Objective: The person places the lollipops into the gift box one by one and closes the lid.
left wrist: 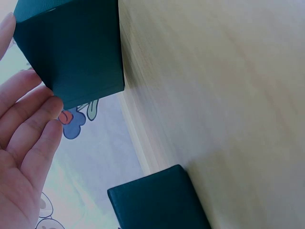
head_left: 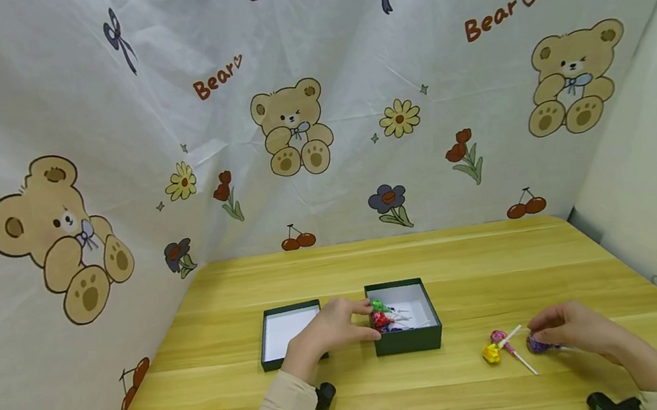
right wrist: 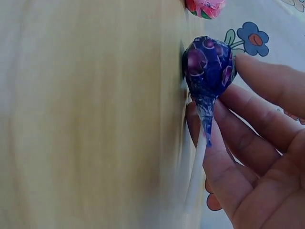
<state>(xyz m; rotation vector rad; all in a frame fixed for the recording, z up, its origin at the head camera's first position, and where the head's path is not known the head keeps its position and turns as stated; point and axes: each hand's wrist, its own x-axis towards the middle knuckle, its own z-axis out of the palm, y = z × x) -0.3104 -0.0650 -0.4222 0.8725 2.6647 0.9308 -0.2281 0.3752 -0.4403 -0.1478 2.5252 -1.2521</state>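
Note:
A green box (head_left: pixel 409 340) with a white inside holds several wrapped lollipops, among them a green one (head_left: pixel 379 306) and a red one (head_left: pixel 379 319). My left hand (head_left: pixel 335 324) is at the box's left side, its fingers extended against the side; the left wrist view shows these fingers (left wrist: pixel 31 124) beside the dark green wall. On the table at the right, my right hand (head_left: pixel 577 331) pinches a purple-wrapped lollipop (right wrist: pixel 208 67) by its candy head. Its white stick (right wrist: pixel 195 171) points back toward my wrist.
A shallow green lid (head_left: pixel 284 335) with a white inside lies left of the box, partly behind my left arm. Yellow (head_left: pixel 492 353) and pink (head_left: pixel 498 336) lollipops lie crossed on the wooden table (head_left: pixel 421 396). A bear-print cloth (head_left: pixel 350 180) hangs behind.

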